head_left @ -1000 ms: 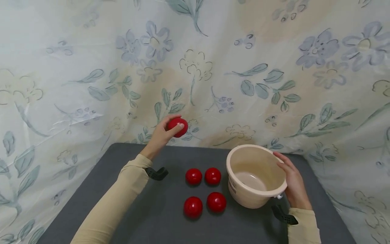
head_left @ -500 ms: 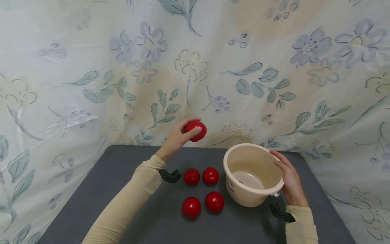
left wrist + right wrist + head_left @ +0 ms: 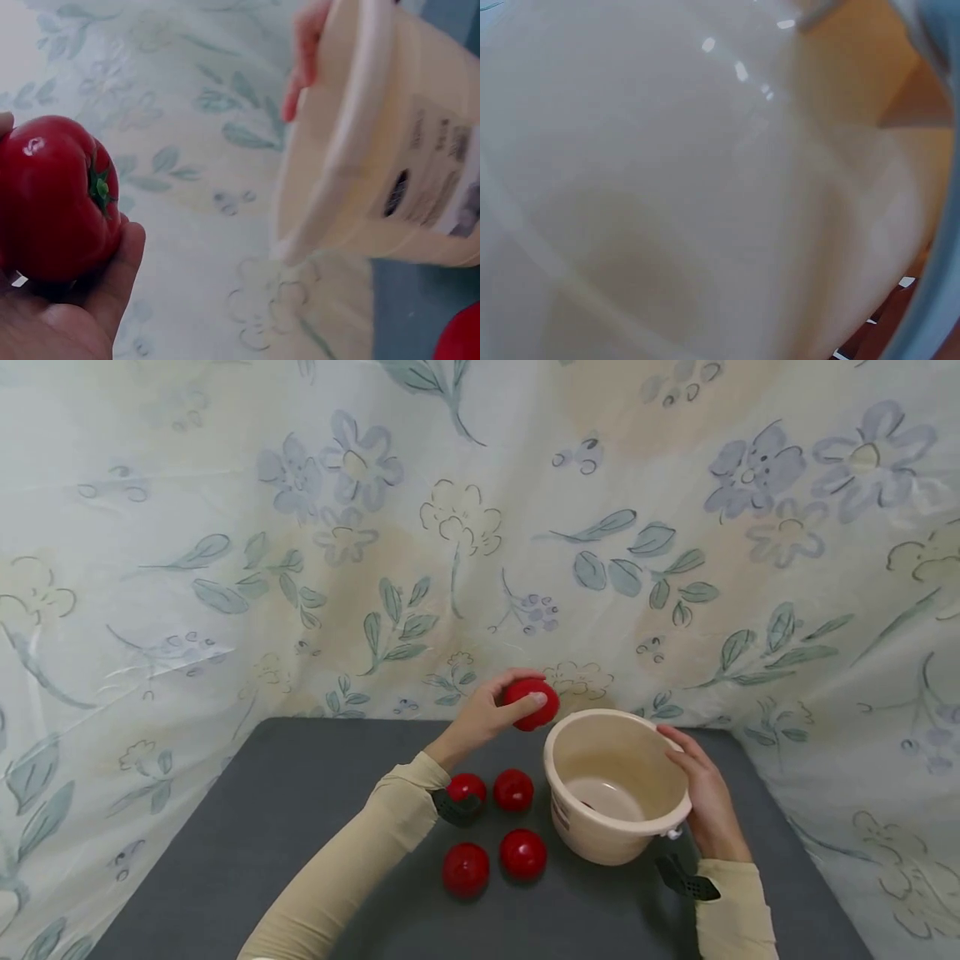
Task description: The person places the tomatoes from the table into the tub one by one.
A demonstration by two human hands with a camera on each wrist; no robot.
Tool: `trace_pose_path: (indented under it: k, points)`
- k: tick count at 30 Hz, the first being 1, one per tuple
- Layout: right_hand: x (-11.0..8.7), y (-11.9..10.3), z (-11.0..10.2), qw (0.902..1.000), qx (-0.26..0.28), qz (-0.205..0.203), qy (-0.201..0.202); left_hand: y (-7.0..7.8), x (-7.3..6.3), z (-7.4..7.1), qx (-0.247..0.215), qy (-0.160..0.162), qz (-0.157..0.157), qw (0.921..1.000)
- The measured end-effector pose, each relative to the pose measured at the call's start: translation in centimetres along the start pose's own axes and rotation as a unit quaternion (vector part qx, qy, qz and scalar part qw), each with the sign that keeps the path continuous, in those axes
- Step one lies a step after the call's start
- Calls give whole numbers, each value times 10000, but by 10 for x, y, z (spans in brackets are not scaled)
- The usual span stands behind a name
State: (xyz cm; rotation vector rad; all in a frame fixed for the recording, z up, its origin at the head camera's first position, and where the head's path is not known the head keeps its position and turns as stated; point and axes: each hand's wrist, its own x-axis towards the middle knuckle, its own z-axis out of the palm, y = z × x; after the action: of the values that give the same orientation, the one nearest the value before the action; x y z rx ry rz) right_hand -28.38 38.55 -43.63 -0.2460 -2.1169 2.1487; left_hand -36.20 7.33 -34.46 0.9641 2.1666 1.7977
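Head view shows us a tomato (image 3: 56, 199) raised above the table (image 3: 262, 793), just off the far left side of a cream bucket (image 3: 600, 847). We see the left hand (image 3: 480, 718) gripping it, thumb on the near side and fingers wrapped behind, spread only to its width. The right hand (image 3: 705, 785) holds the bucket at the opposite side, fingers hooked over the rim; we cannot see where its thumb sits.

What matters most, we judge, is the tomato's place relative to the bucket's mouth: the mouth lies to our right, lower and a little nearer to us, and the left wrist view shows a gap between the two. The tomato is round with no clear long axis, its green stem end turned toward the bucket. We count four other tomatoes (image 3: 523, 855) left of the bucket.
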Motion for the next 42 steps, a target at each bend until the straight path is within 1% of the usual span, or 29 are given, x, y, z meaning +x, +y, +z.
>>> trace_pose_path:
  k: [1,4,6,9,13,16,19,23,25,28,32,39,42]
  points:
    - [1,0,0,10000,23,-2,-10,-1,0,3,-13,-94,36,9999]
    - [2,-2,1,10000,34,0,-1,-4,1,13,0,-285,15,9996]
    - [3,-2,2,10000,26,5,-2,-6,1,18,30,-350,-8,9994]
    - [2,-3,3,10000,46,-17,-29,-9,2,25,-56,-432,-72,9990]
    - [2,-2,4,9999,92,-55,-62,-11,2,35,-202,-624,-166,9977]
    - [2,-2,4,10000,-1,-38,-34,-15,2,42,-191,-778,-256,9965]
    - [3,-1,5,10000,-73,4,5,-21,2,48,-48,-924,-367,9950]
    - [4,-1,5,10000,-87,17,29,-28,2,51,259,-1002,-493,9934]
    - [3,-2,5,9999,-113,2,28,-30,2,52,327,-994,-509,9932]
    - [3,-3,5,9999,-137,-14,20,-32,2,53,305,-1000,-524,9931]
    - [3,-4,3,9999,-146,-19,53,-33,3,55,345,-1047,-580,9922]
    - [1,-3,1,9999,-105,-32,69,-34,5,62,714,-1146,-657,9887]
    - [0,-2,0,9999,-85,-6,71,-34,5,64,646,-1186,-623,9889]
